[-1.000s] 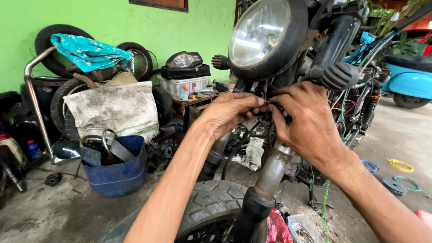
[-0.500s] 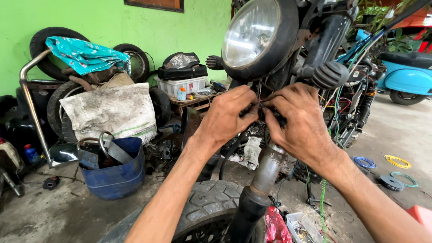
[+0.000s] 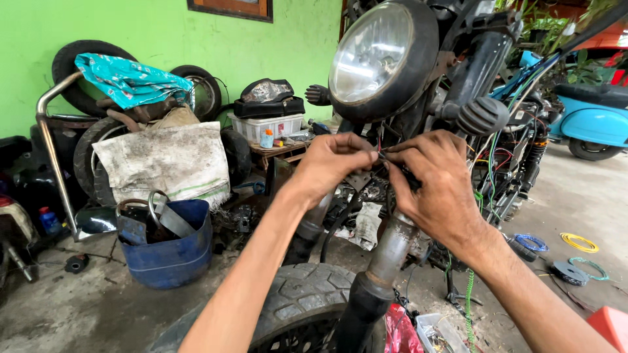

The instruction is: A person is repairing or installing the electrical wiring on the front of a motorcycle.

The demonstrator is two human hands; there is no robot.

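Thin wires (image 3: 381, 155) sit just below the round headlight (image 3: 373, 55), above the fork tube (image 3: 392, 238). The left hand (image 3: 333, 160) and right hand (image 3: 435, 180) meet there, fingers pinched on the wires. A blue bucket (image 3: 171, 252) stands on the floor nearby.

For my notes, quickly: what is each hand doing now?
Left hand: closed, pinching thin wires under the headlight.
Right hand: closed, fingers on the same wires.

Headlight (image 3: 373, 55): glossy glass lens, black shell. Front tyre (image 3: 304, 297): matt knobbly rubber. Fork tube (image 3: 392, 238): dull metal.
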